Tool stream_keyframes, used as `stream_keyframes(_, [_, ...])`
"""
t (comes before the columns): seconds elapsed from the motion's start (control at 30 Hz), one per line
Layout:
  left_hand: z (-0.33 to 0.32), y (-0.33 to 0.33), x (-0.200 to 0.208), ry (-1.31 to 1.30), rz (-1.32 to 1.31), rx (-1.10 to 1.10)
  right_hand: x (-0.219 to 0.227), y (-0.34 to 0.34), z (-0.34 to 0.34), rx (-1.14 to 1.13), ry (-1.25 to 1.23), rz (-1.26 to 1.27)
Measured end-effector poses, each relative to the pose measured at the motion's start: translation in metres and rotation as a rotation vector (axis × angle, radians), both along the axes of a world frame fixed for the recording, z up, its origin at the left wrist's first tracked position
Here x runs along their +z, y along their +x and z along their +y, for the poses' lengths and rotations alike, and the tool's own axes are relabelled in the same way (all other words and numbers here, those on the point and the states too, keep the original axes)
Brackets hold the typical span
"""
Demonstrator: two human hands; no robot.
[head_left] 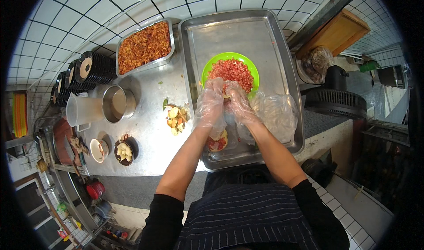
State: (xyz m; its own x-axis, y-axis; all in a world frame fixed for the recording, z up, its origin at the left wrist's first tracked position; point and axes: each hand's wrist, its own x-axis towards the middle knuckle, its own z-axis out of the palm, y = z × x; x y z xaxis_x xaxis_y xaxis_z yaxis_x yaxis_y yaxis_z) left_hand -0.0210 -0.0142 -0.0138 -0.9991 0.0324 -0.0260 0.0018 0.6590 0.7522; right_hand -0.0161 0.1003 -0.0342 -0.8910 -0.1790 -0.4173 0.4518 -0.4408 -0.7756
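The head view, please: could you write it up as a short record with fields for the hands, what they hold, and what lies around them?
left hand: left hand, in a clear plastic glove, on a pomegranate piece
right hand: right hand, gloved too, gripping the same piece
below the hands: green bowl of red seeds, standing in a large steel tray
also in tray: a cut pomegranate half, a clear plastic bag
on the counter: peel scraps, a steel pan of brown crumbs, a steel cup
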Motion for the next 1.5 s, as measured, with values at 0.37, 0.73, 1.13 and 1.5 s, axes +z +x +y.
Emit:
stream_keyframes(0.37, [-0.008, -0.028, 0.008, -0.288, 0.015, -0.245, 0.003, -0.020, 0.014, 0.014, 0.462, 0.287])
stream_keyframes(0.73, [0.005, -0.028, -0.022, 0.887, -0.540, 0.136, -0.014, -0.025, 0.021, -0.036, 0.304, 0.113])
stream_keyframes(1.13, [0.000, -0.030, -0.019, 1.034, -0.590, 0.307, -0.014, -0.028, 0.032, 0.045, 0.113, 0.116])
stream_keyframes(1.5, [-0.011, -0.027, -0.009, 0.810, -0.482, 0.007, -0.002, -0.048, 0.036, 0.207, 0.472, 0.295])
